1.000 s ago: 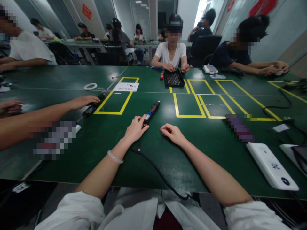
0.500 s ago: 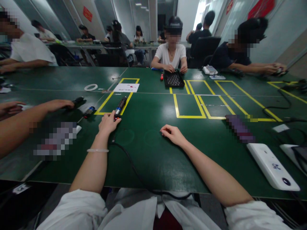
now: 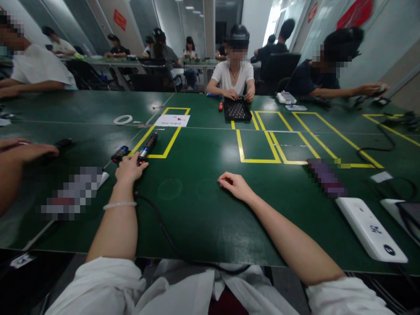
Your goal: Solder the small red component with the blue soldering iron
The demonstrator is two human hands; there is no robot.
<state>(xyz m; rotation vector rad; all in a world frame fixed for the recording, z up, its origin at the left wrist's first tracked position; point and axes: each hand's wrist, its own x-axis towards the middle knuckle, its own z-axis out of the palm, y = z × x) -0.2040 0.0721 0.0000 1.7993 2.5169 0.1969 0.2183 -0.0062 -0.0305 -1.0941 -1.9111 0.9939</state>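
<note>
My left hand (image 3: 128,169) is closed round the near end of a dark cylindrical tool (image 3: 149,145) with a blue-and-silver band. Its far end points away from me and lies over the yellow tape; its exact kind I cannot make out. A black cable (image 3: 160,221) runs from beside my left wrist to the table's front edge. Just left of the tool lies a similar, shorter dark object (image 3: 120,153) with a blue band. On the green table (image 3: 210,232), my right hand (image 3: 235,184) rests with fingers curled and nothing visible in them.
Yellow tape outlines (image 3: 259,161) mark the table. A printed paper (image 3: 173,120) and a white ring (image 3: 123,120) lie beyond my left hand. A white power bank (image 3: 370,229) stands right. A co-worker's hand (image 3: 33,151) is at left; another person opposite handles a black tray (image 3: 236,111).
My left hand has moved left with the dark cylindrical tool, bringing it nearer the shorter object. The co-worker's hand at left has drawn back leftward. My right hand has stayed put.
</note>
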